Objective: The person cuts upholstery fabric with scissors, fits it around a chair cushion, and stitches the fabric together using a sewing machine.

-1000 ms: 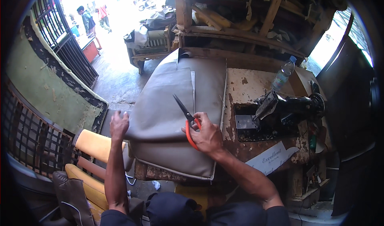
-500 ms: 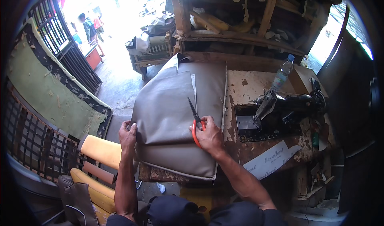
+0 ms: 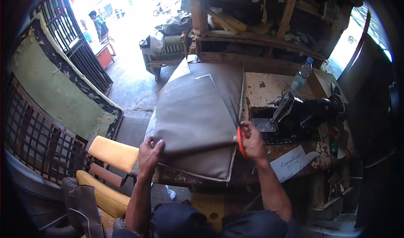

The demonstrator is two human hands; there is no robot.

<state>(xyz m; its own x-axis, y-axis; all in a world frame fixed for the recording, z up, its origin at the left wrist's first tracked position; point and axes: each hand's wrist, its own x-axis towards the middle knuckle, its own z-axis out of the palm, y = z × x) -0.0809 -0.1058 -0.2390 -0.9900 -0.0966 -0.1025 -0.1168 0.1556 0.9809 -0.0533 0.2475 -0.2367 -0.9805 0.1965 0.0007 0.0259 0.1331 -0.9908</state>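
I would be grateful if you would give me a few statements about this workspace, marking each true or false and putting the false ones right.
1. The right hand holds the red-handled scissors. True.
2. The blue-capped bottle stands beyond the black sewing machine. True.
3. The left hand is on the sewing machine. False: it grips the grey-brown sheet near its lower left corner.
4. The scissors are nearer to the sewing machine than the left hand is. True.
5. The green panel is on the person's right. False: it is on the left.
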